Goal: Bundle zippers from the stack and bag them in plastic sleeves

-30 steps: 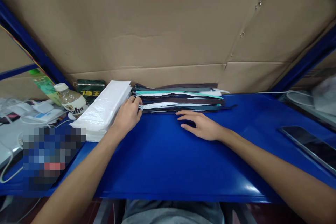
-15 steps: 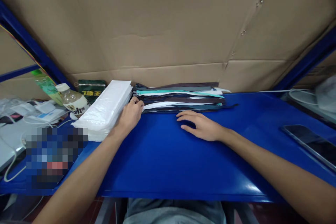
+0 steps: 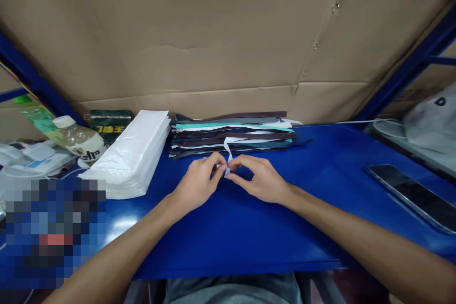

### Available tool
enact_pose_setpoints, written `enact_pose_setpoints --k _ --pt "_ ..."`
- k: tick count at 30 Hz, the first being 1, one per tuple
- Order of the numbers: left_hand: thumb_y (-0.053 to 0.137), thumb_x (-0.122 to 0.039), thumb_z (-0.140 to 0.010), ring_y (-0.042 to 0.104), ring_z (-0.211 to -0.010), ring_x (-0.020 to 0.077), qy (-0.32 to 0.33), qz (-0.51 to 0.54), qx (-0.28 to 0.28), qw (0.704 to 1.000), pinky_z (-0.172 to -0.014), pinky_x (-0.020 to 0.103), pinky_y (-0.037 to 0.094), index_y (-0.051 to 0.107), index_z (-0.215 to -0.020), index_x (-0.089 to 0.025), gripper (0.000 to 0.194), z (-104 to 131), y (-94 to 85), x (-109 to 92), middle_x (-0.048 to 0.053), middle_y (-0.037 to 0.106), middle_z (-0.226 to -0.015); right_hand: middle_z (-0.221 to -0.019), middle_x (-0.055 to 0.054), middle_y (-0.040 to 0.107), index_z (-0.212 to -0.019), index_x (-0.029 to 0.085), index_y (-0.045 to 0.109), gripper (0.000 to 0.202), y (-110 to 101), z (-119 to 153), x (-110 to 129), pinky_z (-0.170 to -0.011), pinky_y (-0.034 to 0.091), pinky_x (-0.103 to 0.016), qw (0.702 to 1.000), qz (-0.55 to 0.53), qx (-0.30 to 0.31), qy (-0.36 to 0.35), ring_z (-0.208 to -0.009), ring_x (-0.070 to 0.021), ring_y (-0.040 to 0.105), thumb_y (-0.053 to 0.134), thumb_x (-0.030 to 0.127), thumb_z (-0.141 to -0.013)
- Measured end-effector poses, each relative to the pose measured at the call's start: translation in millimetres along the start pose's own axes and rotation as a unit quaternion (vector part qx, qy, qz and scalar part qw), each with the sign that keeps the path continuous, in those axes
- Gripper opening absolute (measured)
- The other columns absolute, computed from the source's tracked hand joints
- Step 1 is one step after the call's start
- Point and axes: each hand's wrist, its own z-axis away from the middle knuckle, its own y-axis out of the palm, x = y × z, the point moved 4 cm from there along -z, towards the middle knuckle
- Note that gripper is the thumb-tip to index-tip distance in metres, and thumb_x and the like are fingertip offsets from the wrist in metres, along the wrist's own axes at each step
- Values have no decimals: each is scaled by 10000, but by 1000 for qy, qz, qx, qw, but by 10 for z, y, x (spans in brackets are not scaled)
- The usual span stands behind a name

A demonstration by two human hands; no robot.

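Observation:
A white zipper [image 3: 228, 147] rises from between my fingertips and bends back over the pile of zippers [image 3: 199, 136], which are black, brown, grey, white and teal and lie lengthwise by the cardboard wall. My left hand [image 3: 200, 178], with a ring on one finger, pinches the zipper's near end. Thumb and fingers of my right hand [image 3: 262, 178] close on that same end from the other side. Both hands are in front of the pile, just above the blue table; the fingers partly hide the zipper's tip.
To the left of the pile is a stack of white padded packs [image 3: 124, 152]. Behind it stand a bottle [image 3: 80, 140] and a dark green pouch [image 3: 109, 123]. A phone [image 3: 409, 194] lies at the right on the blue table [image 3: 231, 237], near a plastic bag [image 3: 432, 118].
My left hand has drawn the white zipper's end from the pile toward me and to the right. My right hand, open before, has closed on that end. The view has shifted slightly.

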Motion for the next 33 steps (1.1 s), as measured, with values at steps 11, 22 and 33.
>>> enact_pose_setpoints --k 11,22,33 --pt "661 -361 -1007 793 -935 195 -19 121 20 992 -868 308 642 746 -1076 -221 177 25 52 -37 22 823 -1020 -940 2 811 -948 256 753 97 41 14 -56 -805 605 -341 997 -34 -24 73 -845 -201 765 680 317 -963" --pt "625 -285 -1026 781 -926 174 26 103 23 994 -887 318 641 743 -1129 -225 169 0 -1 -67 22 812 -1030 -993 -1 817 -1001 269 814 175 36 3 -125 -807 604 -345 989 -113 -19 92 -882 -201 763 675 376 -995" --pt "585 -332 -1077 734 -951 175 100 -43 68 992 -862 296 542 702 -1180 -256 173 48 -8 8 11 781 -1097 -956 7 816 -990 268 820 156 15 -4 -64 -786 562 -316 988 -119 15 95 -847 -189 746 702 369 -988"
